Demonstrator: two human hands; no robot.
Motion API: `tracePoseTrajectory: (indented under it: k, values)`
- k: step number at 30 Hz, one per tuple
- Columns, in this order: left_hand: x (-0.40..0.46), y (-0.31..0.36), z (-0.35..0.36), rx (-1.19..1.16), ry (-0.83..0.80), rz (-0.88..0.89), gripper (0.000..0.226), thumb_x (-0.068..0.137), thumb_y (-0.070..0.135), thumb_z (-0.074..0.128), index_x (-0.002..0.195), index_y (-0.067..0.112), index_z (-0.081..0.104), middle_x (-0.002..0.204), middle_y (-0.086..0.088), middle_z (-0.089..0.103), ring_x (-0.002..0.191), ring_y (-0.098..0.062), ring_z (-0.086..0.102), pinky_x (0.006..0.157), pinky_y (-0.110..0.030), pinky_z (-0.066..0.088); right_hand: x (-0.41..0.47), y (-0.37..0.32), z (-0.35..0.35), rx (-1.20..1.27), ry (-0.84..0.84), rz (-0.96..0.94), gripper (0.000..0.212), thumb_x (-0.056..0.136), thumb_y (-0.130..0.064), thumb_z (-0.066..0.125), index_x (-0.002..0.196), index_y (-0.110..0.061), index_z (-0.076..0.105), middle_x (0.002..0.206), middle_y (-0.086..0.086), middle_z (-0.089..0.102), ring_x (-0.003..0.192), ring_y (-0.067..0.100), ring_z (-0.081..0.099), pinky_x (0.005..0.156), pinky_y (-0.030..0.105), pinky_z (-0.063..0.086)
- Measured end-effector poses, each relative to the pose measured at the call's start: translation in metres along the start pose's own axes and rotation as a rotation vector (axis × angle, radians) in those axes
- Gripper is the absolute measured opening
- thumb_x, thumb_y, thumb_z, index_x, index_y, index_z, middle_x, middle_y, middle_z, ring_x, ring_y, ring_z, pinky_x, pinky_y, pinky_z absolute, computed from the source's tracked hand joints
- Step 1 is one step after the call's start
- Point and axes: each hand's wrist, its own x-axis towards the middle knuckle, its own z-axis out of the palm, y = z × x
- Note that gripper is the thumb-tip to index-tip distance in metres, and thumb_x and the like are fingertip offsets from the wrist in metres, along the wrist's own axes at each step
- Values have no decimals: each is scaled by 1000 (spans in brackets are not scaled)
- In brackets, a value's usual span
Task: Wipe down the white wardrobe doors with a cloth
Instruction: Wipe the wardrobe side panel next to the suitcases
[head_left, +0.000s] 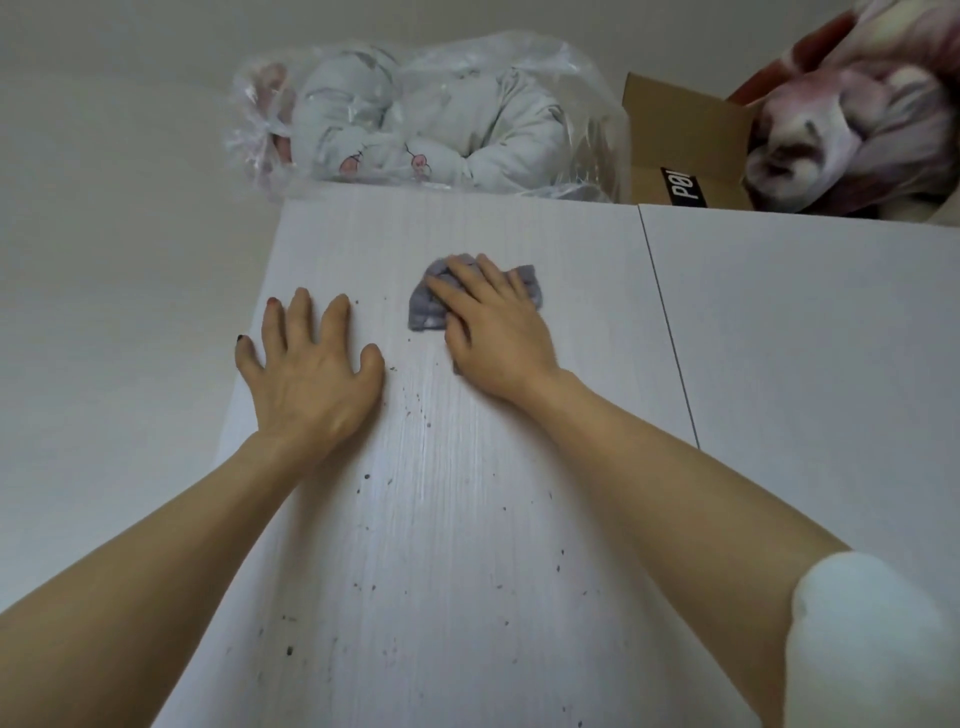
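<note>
Right hand (493, 325) laid flat, fingers straight and close together, pressing a grey cloth (428, 306) against the upper part of the white wardrobe door (467, 519), forearm stretched up from a white sleeve (872, 639). Left hand (306, 364) flat on the same door near its left edge, just beside the cloth hand, fingers spread and holding nothing. Dark specks (363, 519) scattered over the door below both hands, a second door (805, 322) past a thin seam at right, and on top a clear bag of pale clothing (426, 119), a cardboard box (685, 140) and what looks like a folded blanket (857, 119).
</note>
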Motion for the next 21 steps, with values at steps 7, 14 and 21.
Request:
tracePoseTrajectory:
  k: [7, 14, 21]
  values:
    - [15, -3, -9, -103, -49, -68, 70, 86, 47, 46, 145, 22, 18, 157, -9, -5, 144, -24, -9, 113, -50, 7, -1, 63, -16, -29, 129, 698, 47, 98, -26, 32, 145, -18, 32, 156, 7, 17, 143, 28, 10, 116, 44, 4]
    - [27, -23, -13, -303, -66, -85, 87, 84, 48, 58, 148, 7, 14, 157, -11, 6, 144, -24, 9, 114, -40, 16, 49, 13, 1, 72, 48, 312, 47, 98, -21, 34, 144, -18, 32, 155, 1, 20, 144, 23, 9, 116, 42, 3]
    - [33, -36, -22, -918, 122, -273, 32, 97, 26, 36, 98, 13, 65, 104, -1, 65, 99, -24, 53, 90, -34, 40, 55, -25, 14, 109, -33, -93, 47, 94, -22, 35, 141, -24, 39, 152, -3, 28, 142, 23, 17, 113, 38, 9]
